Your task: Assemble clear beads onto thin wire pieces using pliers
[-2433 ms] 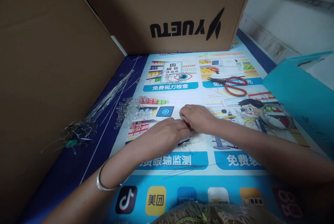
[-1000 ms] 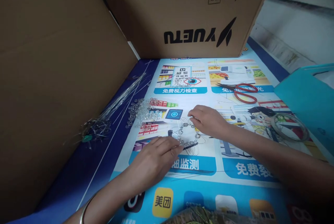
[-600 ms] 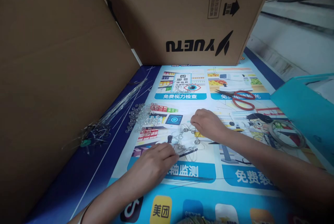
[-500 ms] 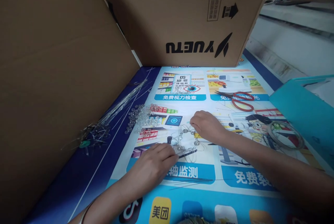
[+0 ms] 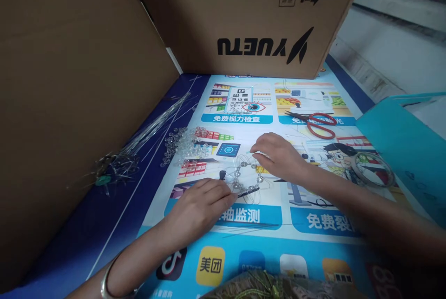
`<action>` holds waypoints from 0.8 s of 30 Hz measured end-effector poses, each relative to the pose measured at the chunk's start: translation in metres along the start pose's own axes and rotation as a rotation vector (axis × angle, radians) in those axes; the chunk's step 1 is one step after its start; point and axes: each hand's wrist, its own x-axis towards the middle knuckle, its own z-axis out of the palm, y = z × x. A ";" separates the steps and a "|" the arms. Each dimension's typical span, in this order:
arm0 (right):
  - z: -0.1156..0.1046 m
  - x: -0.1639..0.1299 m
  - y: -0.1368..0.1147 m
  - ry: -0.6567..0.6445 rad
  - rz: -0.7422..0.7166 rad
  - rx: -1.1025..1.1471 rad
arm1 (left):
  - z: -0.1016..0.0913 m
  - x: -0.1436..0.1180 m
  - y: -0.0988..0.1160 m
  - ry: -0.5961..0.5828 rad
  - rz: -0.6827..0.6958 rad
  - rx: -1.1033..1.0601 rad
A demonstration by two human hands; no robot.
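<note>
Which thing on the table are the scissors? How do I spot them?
Find the big cardboard box marked YUETU at the back of the printed mat. Just before its right corner lie the scissors, the only thing with red loop handles.

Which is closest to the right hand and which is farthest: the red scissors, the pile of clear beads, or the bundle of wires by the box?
From the right hand:
1. Red scissors, just beyond it, to the right.
2. Pile of clear beads, across to the left.
3. Bundle of wires, farthest left, along the cardboard box.
</note>
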 end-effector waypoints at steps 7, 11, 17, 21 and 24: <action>-0.016 -0.036 -0.026 -0.153 -0.059 -0.076 | 0.001 -0.001 -0.002 -0.015 -0.023 -0.063; -0.008 -0.066 -0.036 -0.152 -0.074 -0.139 | 0.003 -0.002 -0.003 -0.003 -0.031 -0.059; -0.006 -0.079 -0.038 -0.085 -0.135 -0.106 | 0.004 -0.004 -0.004 0.000 -0.042 -0.073; -0.004 -0.077 -0.036 -0.074 -0.162 -0.096 | 0.007 -0.006 -0.006 0.014 -0.038 -0.070; 0.000 -0.077 -0.035 -0.061 -0.180 -0.095 | 0.008 -0.008 -0.007 0.016 -0.042 -0.083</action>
